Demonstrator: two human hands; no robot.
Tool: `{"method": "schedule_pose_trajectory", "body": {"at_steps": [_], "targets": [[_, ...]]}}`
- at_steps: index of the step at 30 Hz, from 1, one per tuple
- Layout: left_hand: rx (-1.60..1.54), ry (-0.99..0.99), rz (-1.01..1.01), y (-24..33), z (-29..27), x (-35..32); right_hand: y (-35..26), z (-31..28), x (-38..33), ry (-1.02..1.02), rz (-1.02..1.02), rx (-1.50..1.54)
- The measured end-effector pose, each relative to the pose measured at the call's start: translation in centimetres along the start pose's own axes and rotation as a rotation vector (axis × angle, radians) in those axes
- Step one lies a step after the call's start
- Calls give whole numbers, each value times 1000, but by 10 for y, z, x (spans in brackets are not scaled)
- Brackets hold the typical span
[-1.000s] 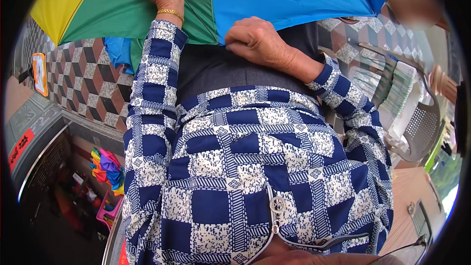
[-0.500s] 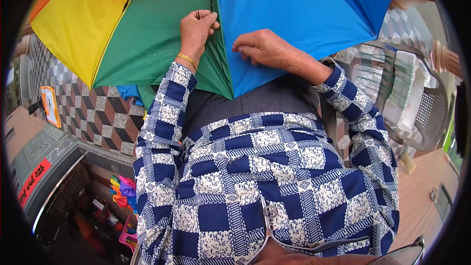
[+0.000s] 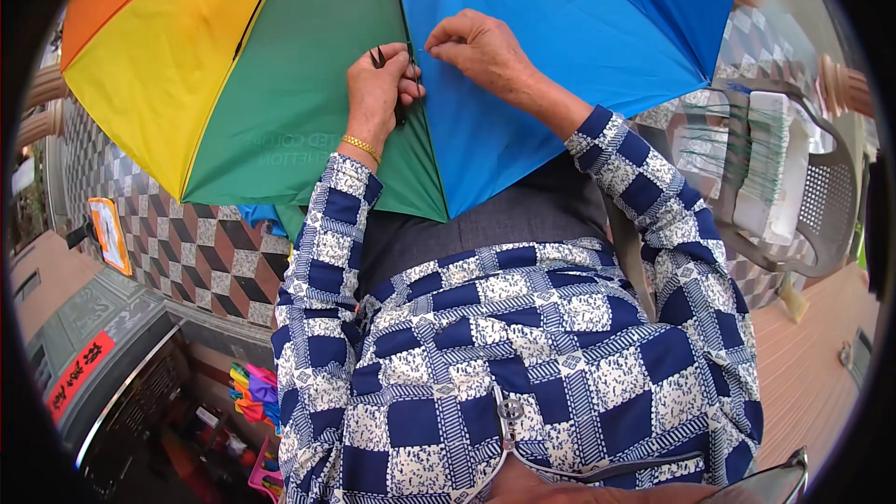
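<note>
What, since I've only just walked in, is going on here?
A person in a blue-and-white checked long-sleeved shirt is handling an open umbrella with multicoloured fabric panels. The left hand, holding a small black pronged tool, is at the thin black rib between the green panel and the bright-blue panel. The right hand is close beside it, fingers pinched together; whatever they hold, if anything, is too fine to make out.

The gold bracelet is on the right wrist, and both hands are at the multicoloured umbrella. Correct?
No: the head view shows the gold bracelet on the wrist of the left hand. That hand and the right hand are both at the multicoloured umbrella.
</note>
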State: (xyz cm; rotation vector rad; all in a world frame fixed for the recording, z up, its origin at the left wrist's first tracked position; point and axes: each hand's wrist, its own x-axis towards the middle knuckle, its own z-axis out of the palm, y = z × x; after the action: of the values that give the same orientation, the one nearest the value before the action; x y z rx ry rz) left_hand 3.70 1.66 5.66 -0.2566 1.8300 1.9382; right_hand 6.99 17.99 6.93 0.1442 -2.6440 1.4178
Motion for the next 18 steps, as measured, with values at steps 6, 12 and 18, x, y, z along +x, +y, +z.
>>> {"method": "schedule_pose_trajectory", "body": {"at_steps": [6,12,18], "targets": [[47,34,31,-2,-2,5,5,14,7,-74,93,-4],[-30,104,42,-8,-6,3,7,28,9,3,97,-127],[-56,110,31,-8,-5,1,3,28,12,-113,143,-222]]}}
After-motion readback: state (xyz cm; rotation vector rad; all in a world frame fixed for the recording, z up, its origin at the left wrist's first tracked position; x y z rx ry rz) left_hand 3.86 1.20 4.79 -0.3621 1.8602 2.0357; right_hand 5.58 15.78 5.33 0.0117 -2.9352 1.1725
